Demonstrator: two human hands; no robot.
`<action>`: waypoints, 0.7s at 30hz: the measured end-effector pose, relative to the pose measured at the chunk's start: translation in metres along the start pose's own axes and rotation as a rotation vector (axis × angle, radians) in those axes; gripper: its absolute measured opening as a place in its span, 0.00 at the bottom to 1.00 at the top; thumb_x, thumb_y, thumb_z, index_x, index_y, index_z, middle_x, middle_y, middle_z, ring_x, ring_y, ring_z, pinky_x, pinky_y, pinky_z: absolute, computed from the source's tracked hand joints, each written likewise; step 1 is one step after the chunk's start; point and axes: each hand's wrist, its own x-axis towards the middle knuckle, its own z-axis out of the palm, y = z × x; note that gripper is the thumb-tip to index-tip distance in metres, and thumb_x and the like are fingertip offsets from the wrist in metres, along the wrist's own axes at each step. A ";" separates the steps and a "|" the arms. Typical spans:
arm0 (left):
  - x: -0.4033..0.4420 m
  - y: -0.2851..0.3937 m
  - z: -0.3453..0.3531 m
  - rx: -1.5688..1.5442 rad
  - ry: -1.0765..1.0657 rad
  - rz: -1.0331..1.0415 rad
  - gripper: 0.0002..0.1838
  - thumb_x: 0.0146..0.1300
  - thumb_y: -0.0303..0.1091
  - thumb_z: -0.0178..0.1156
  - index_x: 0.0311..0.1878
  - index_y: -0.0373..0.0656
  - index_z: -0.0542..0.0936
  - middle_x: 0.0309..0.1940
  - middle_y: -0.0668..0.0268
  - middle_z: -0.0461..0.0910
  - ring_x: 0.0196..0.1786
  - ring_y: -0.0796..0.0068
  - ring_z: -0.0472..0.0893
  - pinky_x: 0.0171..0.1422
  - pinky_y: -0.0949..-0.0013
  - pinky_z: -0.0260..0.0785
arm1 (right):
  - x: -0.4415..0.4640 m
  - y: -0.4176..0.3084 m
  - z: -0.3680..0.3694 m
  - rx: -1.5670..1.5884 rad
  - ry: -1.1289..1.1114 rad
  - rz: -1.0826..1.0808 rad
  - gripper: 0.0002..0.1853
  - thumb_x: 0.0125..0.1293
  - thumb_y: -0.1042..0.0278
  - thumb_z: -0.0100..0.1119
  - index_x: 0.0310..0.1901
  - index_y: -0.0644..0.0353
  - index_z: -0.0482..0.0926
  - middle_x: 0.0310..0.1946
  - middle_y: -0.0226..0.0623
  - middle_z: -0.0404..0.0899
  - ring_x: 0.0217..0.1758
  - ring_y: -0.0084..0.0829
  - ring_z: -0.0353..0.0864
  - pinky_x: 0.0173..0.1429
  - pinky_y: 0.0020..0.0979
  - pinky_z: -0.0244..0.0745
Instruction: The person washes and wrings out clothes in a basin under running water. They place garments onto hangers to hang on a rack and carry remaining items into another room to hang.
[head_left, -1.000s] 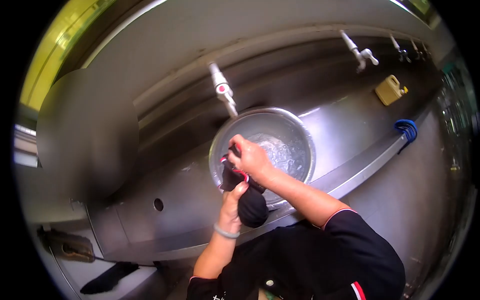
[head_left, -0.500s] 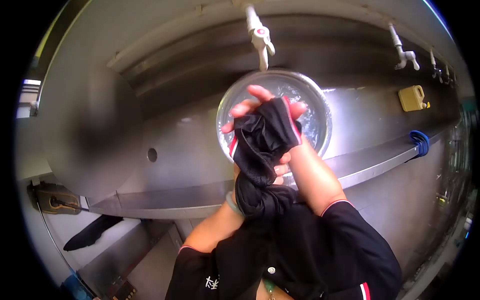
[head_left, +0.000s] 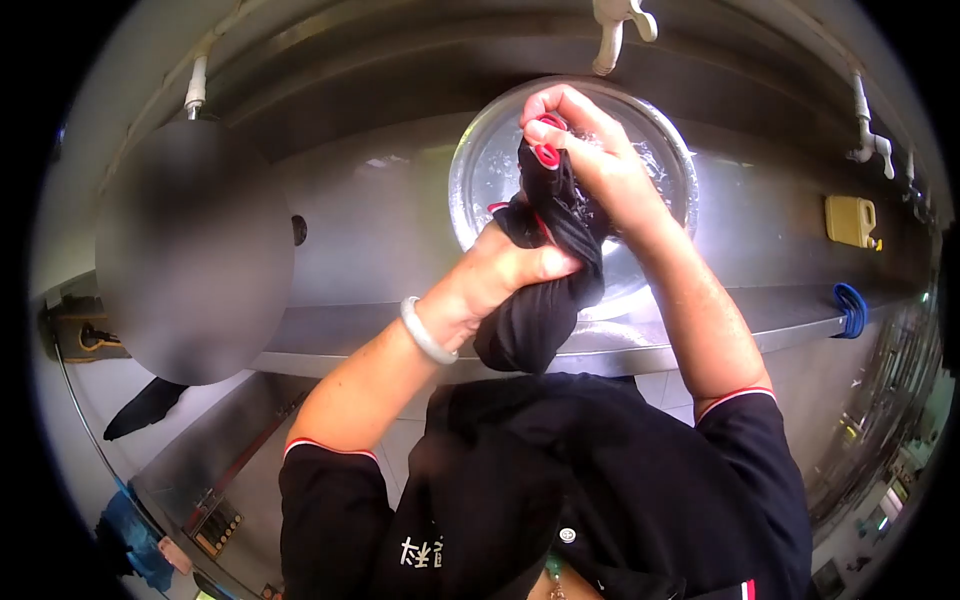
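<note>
A bundled black cloth with red and white edging [head_left: 535, 320] hangs over the near side of a round metal basin [head_left: 470, 170] that has water in it. My left hand [head_left: 515, 262], with a pale bangle on its wrist, is wrapped round the middle of the cloth. Higher up, my right hand [head_left: 590, 145] pinches the cloth's top end above the basin. The lower part of the bundle reaches down over the counter's front edge, near my black shirt.
The basin stands on a steel counter [head_left: 370, 220] below a white tap [head_left: 612, 35]. Another tap [head_left: 872, 135], a beige jug [head_left: 848, 220] and a coiled blue hose [head_left: 850, 310] are at the right. A blurred round shape [head_left: 195, 255] covers the left side.
The cloth was held in both hands, then spread open over them; now it is gathered into a long bundle, with my right hand at its top. The view has shifted, bringing the basin higher.
</note>
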 end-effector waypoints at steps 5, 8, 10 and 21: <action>0.011 -0.053 -0.017 0.038 0.231 -0.001 0.23 0.54 0.35 0.67 0.52 0.37 0.76 0.42 0.67 0.80 0.43 0.76 0.80 0.50 0.71 0.75 | 0.003 0.046 -0.003 -0.570 0.134 -0.058 0.09 0.69 0.64 0.55 0.45 0.61 0.75 0.39 0.47 0.82 0.47 0.41 0.83 0.51 0.36 0.75; 0.016 -0.076 -0.025 0.134 0.312 0.072 0.28 0.52 0.33 0.68 0.57 0.38 0.73 0.45 0.68 0.79 0.49 0.76 0.79 0.56 0.69 0.73 | -0.004 0.067 0.004 -0.679 0.195 0.007 0.09 0.69 0.65 0.55 0.45 0.60 0.75 0.36 0.52 0.83 0.44 0.55 0.83 0.47 0.44 0.77; 0.021 -0.098 -0.037 0.159 0.338 0.080 0.29 0.52 0.34 0.69 0.58 0.38 0.72 0.46 0.68 0.79 0.50 0.76 0.78 0.57 0.69 0.72 | -0.005 0.091 0.005 -0.729 0.209 -0.066 0.08 0.70 0.66 0.55 0.45 0.59 0.74 0.33 0.53 0.82 0.40 0.60 0.82 0.44 0.49 0.77; -0.012 -0.097 -0.079 0.204 0.834 -0.023 0.36 0.48 0.41 0.76 0.57 0.32 0.73 0.49 0.56 0.80 0.52 0.65 0.80 0.57 0.64 0.74 | 0.004 0.173 0.018 -0.834 0.434 0.104 0.23 0.75 0.51 0.50 0.51 0.68 0.74 0.43 0.59 0.79 0.47 0.53 0.79 0.55 0.43 0.72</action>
